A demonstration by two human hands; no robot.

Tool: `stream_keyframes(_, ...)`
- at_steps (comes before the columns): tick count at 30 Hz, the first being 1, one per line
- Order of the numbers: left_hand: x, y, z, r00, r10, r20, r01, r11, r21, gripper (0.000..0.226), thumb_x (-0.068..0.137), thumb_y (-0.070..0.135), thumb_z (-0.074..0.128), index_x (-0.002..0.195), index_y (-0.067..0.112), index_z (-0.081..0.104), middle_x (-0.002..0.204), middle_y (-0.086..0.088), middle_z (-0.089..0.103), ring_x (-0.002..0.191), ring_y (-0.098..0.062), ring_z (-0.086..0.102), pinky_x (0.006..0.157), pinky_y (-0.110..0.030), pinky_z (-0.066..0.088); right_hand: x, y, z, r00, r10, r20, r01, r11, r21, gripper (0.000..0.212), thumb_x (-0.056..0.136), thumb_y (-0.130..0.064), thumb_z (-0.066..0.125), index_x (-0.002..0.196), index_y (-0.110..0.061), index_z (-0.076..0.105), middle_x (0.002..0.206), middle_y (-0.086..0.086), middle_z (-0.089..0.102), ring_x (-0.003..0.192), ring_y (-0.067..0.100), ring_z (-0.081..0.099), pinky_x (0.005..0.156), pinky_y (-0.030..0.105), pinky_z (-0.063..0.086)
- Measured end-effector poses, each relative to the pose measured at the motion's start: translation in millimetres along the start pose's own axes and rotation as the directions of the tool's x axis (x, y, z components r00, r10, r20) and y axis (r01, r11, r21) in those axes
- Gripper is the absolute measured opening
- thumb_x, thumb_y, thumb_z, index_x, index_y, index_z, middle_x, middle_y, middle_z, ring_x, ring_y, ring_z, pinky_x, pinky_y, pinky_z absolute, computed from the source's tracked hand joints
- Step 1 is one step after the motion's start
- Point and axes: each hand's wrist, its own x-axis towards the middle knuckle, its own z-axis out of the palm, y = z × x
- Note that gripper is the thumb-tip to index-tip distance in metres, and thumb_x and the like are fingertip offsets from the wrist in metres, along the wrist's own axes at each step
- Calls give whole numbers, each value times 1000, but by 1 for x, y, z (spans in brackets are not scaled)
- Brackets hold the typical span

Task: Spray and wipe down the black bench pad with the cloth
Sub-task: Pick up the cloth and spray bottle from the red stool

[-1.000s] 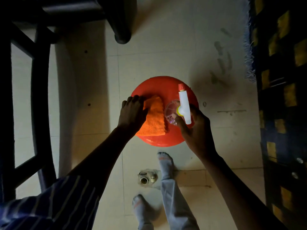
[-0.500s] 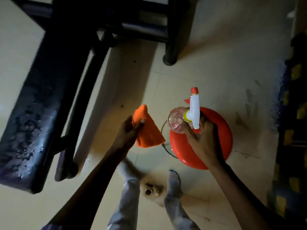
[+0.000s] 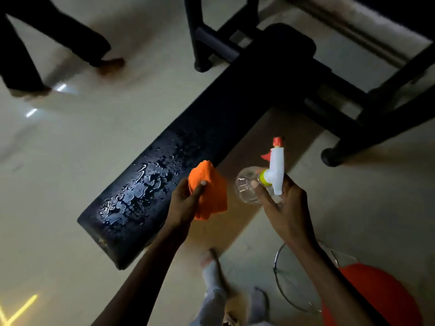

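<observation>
The black bench pad (image 3: 179, 161) runs diagonally from lower left to upper right, and its near end glistens with water droplets. My left hand (image 3: 183, 203) grips a folded orange cloth (image 3: 209, 194) just beside the pad's right edge, above the floor. My right hand (image 3: 284, 208) holds a clear spray bottle (image 3: 249, 184) with a white trigger head and red nozzle (image 3: 277, 161), pointing up and away, to the right of the cloth.
The bench's black metal frame and legs (image 3: 367, 123) spread at upper right. An orange bucket lid (image 3: 381, 295) with a wire handle lies on the floor at lower right. Another person's legs (image 3: 58, 43) stand at upper left. My feet (image 3: 216, 278) are below.
The view swung from the orange lid to the bench. Both hands lifted off the lid, carrying cloth and bottle toward the wet pad.
</observation>
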Motion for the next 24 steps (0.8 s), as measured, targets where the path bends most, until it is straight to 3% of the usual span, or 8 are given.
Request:
stream_keyframes(3, 27, 12, -17, 997, -31, -77, 27, 999, -46, 12, 97, 30, 68, 108, 30, 64, 109, 1, 73, 106, -25, 69, 82, -46, 61, 42, -15, 31, 997, -32, 74, 33, 999, -6, 43, 91, -30, 82, 114, -57, 59, 95, -48, 64, 90, -20, 62, 75, -2, 43)
stream_keyframes(7, 61, 26, -24, 989, -68, -128, 57, 995, -86, 11, 98, 35, 66, 107, 34, 60, 113, 2, 70, 111, -27, 68, 93, -63, 58, 95, -20, 63, 987, -66, 147, 65, 998, 7, 36, 90, -34, 82, 112, -51, 59, 85, -43, 64, 85, -22, 62, 72, 0, 42)
stream_keyframes(12, 114, 33, -13, 964, -138, -226, 108, 984, -143, 11, 100, 31, 64, 109, 30, 59, 122, -10, 67, 115, -36, 66, 86, -70, 57, 161, -1, 91, 952, -71, 296, 84, 996, -30, 21, 88, -39, 82, 92, -46, 63, 80, -40, 65, 78, -20, 61, 64, -2, 39)
stream_keyframes(16, 163, 40, 6, 949, -132, -287, 86, 982, -165, 26, 101, 25, 62, 124, 14, 57, 128, -16, 65, 119, -38, 64, 98, -68, 53, 214, 24, 99, 915, -75, 397, 91, 996, -21, 20, 87, -46, 80, 100, -38, 68, 80, -29, 65, 81, -20, 62, 66, 2, 45)
stream_keyframes(19, 197, 49, 22, 949, -137, -285, 64, 966, -250, 29, 100, 26, 65, 125, 13, 58, 127, -18, 66, 119, -41, 65, 95, -67, 55, 246, 35, 96, 893, -103, 439, 122, 992, -15, 26, 89, -43, 80, 110, -45, 66, 89, -30, 67, 90, -19, 63, 73, 3, 48)
stream_keyframes(22, 228, 53, 34, 954, -151, -258, 59, 941, -334, 35, 98, 30, 68, 129, 16, 60, 128, -12, 69, 117, -36, 69, 92, -62, 58, 274, 46, 94, 885, -133, 446, 163, 986, -29, 30, 87, -43, 77, 113, -42, 63, 88, -37, 67, 90, -23, 61, 75, -2, 43)
stream_keyframes(24, 242, 50, 39, 947, -176, -269, 98, 955, -279, 41, 99, 29, 66, 135, 11, 58, 130, -13, 67, 118, -37, 67, 95, -59, 57, 286, 57, 96, 872, -162, 462, 198, 980, -30, 34, 89, -34, 81, 117, -36, 61, 90, -44, 65, 90, -26, 59, 75, -5, 41)
